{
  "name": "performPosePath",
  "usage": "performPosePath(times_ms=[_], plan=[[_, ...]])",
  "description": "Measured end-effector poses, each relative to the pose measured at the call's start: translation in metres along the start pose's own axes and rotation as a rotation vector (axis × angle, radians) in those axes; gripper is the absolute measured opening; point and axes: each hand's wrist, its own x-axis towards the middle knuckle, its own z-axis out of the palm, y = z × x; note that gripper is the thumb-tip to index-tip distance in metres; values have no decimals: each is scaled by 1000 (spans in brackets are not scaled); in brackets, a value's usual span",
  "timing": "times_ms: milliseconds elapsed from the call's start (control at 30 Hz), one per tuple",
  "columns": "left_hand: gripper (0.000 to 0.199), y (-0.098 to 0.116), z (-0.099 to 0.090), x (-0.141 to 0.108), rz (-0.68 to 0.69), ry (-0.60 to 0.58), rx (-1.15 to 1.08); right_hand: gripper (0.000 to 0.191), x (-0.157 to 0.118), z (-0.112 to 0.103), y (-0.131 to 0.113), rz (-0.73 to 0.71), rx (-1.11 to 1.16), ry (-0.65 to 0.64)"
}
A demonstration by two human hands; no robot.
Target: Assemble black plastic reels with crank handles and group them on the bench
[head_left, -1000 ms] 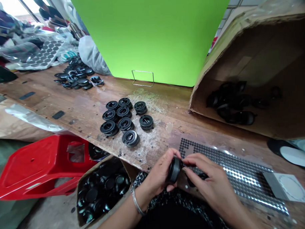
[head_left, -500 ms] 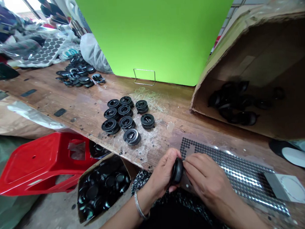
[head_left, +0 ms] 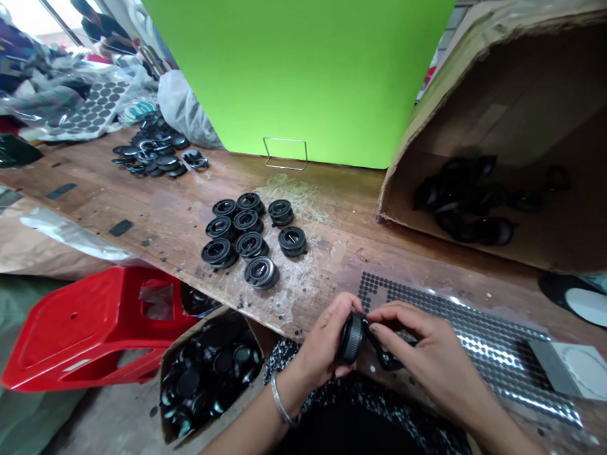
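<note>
A round black part with a ribbed rim (head_left: 351, 337) stands on edge in my left hand (head_left: 323, 339), whose thumb and fingers grip it near the table's front edge. My right hand (head_left: 427, 352) is close on its right side, thumb and index finger pinched at the part's edge on something I cannot make out. Beneath the right fingers shows a dark object (head_left: 386, 358), partly hidden. Several round black parts (head_left: 261, 273) lie grouped on the wooden table (head_left: 183, 208). To the right is a sheet of small black dots (head_left: 466, 321).
An open cardboard box (head_left: 405, 144) with black parts stands at right. A green board (head_left: 303, 75) rises behind the table. At lower left are a red stool (head_left: 63, 329) and a box of black parts (head_left: 209, 377). A person (head_left: 100, 25) is far back left.
My right hand's thumb and index finger have shifted at the part's edge, and a dark object now shows beneath them. My left hand keeps its hold. The view has shifted slightly.
</note>
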Motion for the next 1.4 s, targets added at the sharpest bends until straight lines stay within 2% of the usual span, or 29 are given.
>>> performPosePath(times_ms=[167, 267, 400, 500, 567, 733, 833, 967, 1067, 1167, 1233, 1333, 1400], plan=[[42, 1, 3, -2, 7, -5, 69, 10, 7, 2, -2, 123, 101, -58], [40, 4, 3, -7, 42, -28, 186, 6, 11, -1, 2, 265, 292, -142], [38, 8, 4, -14, 79, -57, 340, 24, 9, -5, 10, 505, 624, -264], [38, 5, 4, -15, 79, -79, 338, 28, 5, -5, 12, 584, 696, -267], [39, 0, 4, -13, 35, -86, 278, 28, 2, -4, 12, 544, 629, -250], [40, -13, 4, -3, -95, -100, -42, 34, -3, -7, 12, 388, 397, -142], [41, -15, 2, 1, -155, -122, -153, 28, -6, -16, 11, 233, 228, -62], [43, -14, 0, 2, -165, -126, -170, 22, -11, -23, 4, -101, 20, -150], [45, -16, -1, 0, -151, -80, -121, 27, -12, -22, -4, -215, -139, -247], [47, -19, -2, -1, -156, -48, -128, 27, -11, -24, -7, -188, -214, -367], [46, -16, -5, -1, -139, -40, -163, 26, -9, -31, -2, -98, -147, -359], [35, -4, -14, -1, -73, -6, -195, 25, -4, -44, 20, 80, -81, -99], [28, 6, -20, -1, -26, 35, -196, 20, -1, -48, 42, 124, -191, 41]])
